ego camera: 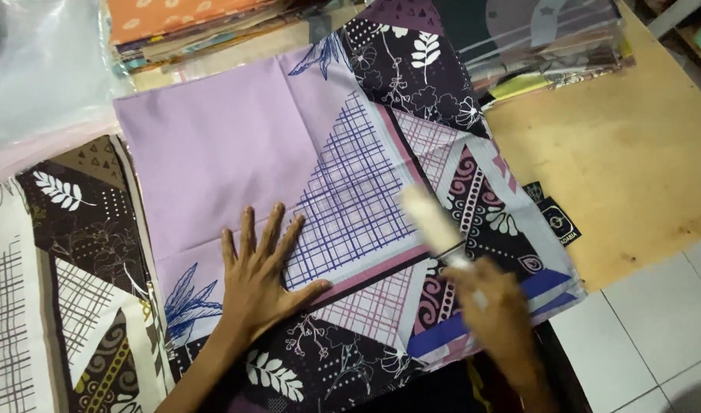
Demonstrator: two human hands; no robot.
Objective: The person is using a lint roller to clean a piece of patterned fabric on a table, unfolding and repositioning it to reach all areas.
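Observation:
A folded lilac cloth [236, 145] with a checked triangle, dark floral corners and white leaf prints lies flat in the middle. My left hand [259, 271] presses on it palm down, fingers spread, near its front edge. My right hand [492, 313], blurred by motion, holds a pale stick-like thing [431, 218] that points up and left over the cloth's right part. A small dark tag [559, 222] sticks out at the cloth's right edge.
A similar brown and cream patterned cloth [67, 283] lies at the left. Stacks of folded fabrics [182, 27] and clear-wrapped packs [534, 38] sit at the back. A wooden board [634, 153] is at the right, white floor tiles [641, 336] below it.

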